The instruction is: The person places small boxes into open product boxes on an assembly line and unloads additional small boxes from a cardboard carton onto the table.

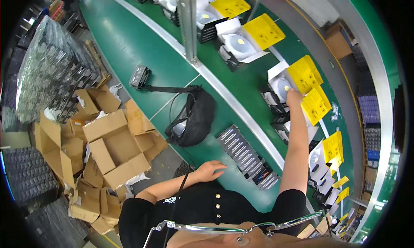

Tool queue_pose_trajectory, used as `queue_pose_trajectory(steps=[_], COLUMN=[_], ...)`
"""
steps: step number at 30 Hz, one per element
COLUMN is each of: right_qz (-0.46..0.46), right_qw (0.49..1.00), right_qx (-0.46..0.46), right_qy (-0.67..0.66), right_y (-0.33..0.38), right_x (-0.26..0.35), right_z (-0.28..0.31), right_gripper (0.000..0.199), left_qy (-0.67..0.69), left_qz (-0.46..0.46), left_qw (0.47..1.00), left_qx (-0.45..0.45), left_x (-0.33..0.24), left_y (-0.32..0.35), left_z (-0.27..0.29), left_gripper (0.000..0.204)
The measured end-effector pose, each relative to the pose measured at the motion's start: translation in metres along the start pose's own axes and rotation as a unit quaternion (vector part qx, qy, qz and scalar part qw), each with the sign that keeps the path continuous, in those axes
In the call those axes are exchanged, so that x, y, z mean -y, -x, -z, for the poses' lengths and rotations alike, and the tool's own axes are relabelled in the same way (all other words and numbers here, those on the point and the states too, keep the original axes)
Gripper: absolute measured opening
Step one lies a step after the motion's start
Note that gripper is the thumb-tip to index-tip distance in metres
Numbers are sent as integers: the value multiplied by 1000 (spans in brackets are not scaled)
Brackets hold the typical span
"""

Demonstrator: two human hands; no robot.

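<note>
Open black box, yellow flap spread outward; round white device inside.

Right fingers at open box (contact unclear)

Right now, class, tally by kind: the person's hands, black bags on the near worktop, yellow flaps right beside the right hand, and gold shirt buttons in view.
Hands, left hand and right hand: 2
Black bag: 1
Yellow flaps: 2
Gold shirt buttons: 3
Total: 8

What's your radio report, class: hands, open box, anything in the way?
Left hand apparently empty, by green bench. Right hand over open box, grip unclear. Yellow flap close alongside.
</note>
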State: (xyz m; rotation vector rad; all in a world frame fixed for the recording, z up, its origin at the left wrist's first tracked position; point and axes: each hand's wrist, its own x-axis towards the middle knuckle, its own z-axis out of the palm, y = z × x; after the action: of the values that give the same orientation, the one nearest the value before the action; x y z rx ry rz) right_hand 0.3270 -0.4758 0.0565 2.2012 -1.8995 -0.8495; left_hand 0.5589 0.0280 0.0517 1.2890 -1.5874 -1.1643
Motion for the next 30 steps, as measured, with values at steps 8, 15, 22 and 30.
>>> queue_pose_trajectory(steps=[8,15,22,30], right_qz=[120,-19,-265,-102], right_qw=[930,841,694,499], right_qx=[-248,-327,-223,-138], right_qy=[-243,-432,-631,-849], right_y=[132,307,419,448], right_x=[6,-32,-72,-11], right_z=[20,-91,-260,-312], right_gripper=[50,46,72,134], left_qy=[4,-179,-280,-320], left_qz=[83,30,65,189], left_qw=[997,971,929,916], left_qx=[8,-156,-233,-151], left_x=[21,35,70,82], left_y=[39,12,-72,-114], left_z=[23,9,0,-25], left_gripper=[33,74,89,105])
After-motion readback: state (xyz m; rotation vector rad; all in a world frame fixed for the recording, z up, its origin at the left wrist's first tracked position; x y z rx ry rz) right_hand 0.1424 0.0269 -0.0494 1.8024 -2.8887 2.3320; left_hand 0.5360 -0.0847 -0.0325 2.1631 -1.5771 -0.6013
